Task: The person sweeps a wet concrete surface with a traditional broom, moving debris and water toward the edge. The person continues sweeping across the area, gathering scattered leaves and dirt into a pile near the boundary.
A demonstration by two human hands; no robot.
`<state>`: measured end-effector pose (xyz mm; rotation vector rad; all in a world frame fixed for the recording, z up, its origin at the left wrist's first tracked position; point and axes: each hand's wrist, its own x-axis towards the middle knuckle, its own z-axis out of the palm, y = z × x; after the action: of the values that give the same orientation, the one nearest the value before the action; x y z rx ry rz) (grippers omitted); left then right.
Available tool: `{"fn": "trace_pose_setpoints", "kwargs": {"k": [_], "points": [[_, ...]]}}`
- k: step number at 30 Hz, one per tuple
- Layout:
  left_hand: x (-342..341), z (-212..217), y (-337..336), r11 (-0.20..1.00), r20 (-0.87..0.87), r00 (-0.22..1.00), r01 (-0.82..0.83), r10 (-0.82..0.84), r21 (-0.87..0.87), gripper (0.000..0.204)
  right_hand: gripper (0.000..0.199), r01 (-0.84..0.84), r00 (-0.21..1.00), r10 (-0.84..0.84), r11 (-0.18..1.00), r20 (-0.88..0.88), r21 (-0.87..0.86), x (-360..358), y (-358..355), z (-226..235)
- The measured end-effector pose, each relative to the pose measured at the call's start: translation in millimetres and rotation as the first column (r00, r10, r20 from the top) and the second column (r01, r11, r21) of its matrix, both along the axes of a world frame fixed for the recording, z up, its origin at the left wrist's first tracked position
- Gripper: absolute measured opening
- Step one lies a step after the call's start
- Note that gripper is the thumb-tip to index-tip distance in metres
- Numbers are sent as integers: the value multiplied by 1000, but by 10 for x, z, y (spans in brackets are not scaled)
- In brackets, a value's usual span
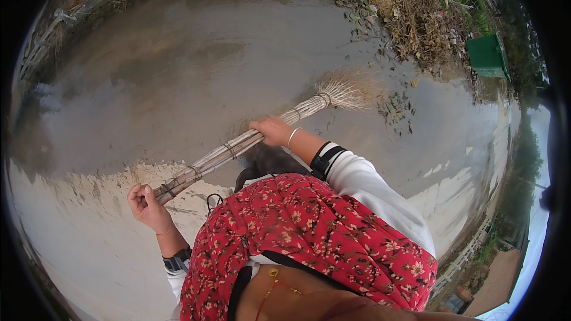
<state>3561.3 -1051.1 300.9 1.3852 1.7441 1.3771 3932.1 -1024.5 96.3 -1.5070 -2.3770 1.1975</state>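
Observation:
A long broom (241, 143) of bundled pale sticks, tied at several places along its length, slants across in front of my body. Its spread twig bristles (344, 91) point to the far right, over wet ground. My right hand (273, 130) is closed round the middle of the bundle. At the lower left end, my left hand (150, 207) is closed on the tip of the handle with its fingers curled. Whether the bristles touch the ground I cannot tell.
Muddy water (196, 71) covers much of the ground ahead, with dry pale concrete (89, 244) at the near left. Wet leaves (395, 110) lie beyond the bristles. A heap of dry plant waste (416, 15) and a green bin (486, 56) stand at the far right.

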Motion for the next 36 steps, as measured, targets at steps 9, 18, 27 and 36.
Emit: {"fn": "trace_pose_setpoints", "kwargs": {"k": [9,18,27,36], "points": [[-499,816,-705,827,-92,830,-527,550,197,19,35,-337,933,351,930,-80,149,-1426,962,470],[-931,-403,-964,834,-241,801,-543,549,94,18,28,-218,930,252,965,-268,148,-2444,676,-1078],[1187,-2473,523,963,-69,994,-103,88,-251,11,30,199,975,-177,965,131,-173,788,149,-2479],[2504,-2884,1233,931,167,978,172,-123,-322,11,41,382,891,-291,895,347,-229,2443,53,-2318]]}}
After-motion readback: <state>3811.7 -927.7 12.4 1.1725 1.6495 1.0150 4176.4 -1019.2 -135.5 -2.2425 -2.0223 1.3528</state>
